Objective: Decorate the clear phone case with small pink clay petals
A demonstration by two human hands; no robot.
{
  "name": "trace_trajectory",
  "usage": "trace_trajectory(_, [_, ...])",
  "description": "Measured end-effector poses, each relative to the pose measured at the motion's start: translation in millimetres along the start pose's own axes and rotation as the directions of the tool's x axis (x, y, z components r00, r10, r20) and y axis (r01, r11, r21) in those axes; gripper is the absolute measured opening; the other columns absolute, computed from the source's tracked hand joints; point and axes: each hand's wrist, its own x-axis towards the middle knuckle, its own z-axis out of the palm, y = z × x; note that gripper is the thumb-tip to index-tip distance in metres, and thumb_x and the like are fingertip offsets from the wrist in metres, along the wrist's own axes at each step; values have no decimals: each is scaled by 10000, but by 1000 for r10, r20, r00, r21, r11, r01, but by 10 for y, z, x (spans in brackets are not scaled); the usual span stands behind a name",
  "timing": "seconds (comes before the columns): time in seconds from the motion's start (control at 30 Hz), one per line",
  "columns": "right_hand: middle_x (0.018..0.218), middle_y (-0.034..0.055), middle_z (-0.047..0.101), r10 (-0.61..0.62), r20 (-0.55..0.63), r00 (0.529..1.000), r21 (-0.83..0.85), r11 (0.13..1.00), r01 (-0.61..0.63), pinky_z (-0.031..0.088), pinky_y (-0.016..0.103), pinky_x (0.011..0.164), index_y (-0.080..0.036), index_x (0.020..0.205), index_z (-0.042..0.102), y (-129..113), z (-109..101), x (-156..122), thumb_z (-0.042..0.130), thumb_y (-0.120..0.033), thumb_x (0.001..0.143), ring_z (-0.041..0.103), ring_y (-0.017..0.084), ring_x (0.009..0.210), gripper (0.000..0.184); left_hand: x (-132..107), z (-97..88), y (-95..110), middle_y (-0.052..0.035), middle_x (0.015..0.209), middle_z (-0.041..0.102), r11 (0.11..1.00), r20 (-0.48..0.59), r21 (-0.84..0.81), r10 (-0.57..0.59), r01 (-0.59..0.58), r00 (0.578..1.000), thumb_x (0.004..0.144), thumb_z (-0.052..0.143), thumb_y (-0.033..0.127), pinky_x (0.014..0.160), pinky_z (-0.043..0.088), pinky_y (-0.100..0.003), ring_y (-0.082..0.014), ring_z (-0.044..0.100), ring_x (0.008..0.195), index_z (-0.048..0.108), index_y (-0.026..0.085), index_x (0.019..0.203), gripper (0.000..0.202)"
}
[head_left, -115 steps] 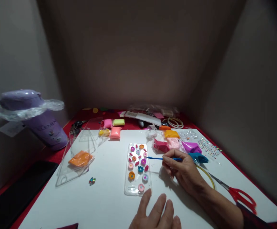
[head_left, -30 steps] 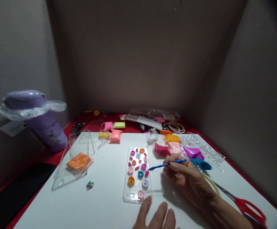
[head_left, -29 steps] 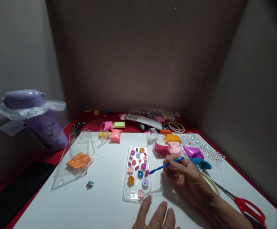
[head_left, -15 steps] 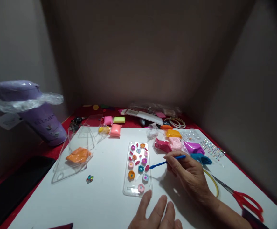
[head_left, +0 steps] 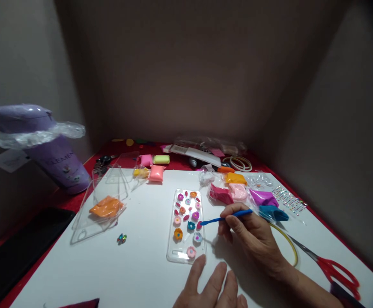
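A clear phone case (head_left: 181, 251) lies on the white board, dotted with small clay flowers and pink-red petal shapes. My right hand (head_left: 253, 237) is closed round a blue modelling tool (head_left: 226, 217), pen-like. Its tip meets or nearly meets a red petal (head_left: 199, 225) at the case's right edge. With fingers spread, my left hand (head_left: 210, 286) rests at the lower right corner of the case, the index fingertip at its edge. Just beyond my right hand sit packets of clay: a crimson one (head_left: 221, 193), a purple one (head_left: 263, 198) and a teal one (head_left: 273, 212).
Red-handled scissors (head_left: 337, 269) and a yellow ring (head_left: 289, 239) lie right. A sheet of rhinestones (head_left: 290, 200) is beyond them. On the left are clear cases (head_left: 86, 226) with an orange clay packet (head_left: 107, 207), a gem cluster (head_left: 121, 238) and a purple tumbler (head_left: 59, 162).
The tool's tip stays by the same red petal, while my right hand's grip has shifted slightly. My left hand keeps its place by the case. The whole view has moved a little.
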Motion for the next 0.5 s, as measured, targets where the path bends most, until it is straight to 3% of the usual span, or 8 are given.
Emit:
trace_trajectory(0.2, [642, -9, 570, -185, 71, 980, -354, 914, 198, 405, 258, 519, -224, 823, 546, 40, -42, 4, 456, -351, 983, 515, 129, 544, 224, -44, 52, 30, 21, 843, 732, 1000, -16, 5, 5, -5, 1000, 932, 466, 138, 984, 457, -379, -145, 684, 858, 654, 201, 838, 219])
trace_trajectory(0.5, [666, -14, 560, -224, 54, 973, -462, 858, 223, 425, 258, 555, -235, 835, 529, 36, 17, -3, 431, -297, 989, 543, 137, 569, 192, -48, 40, 47, 10, 856, 728, 1000, -4, 8, 12, -12, 1000, 902, 531, 160, 984, 451, -385, -155, 687, 866, 634, 193, 863, 115])
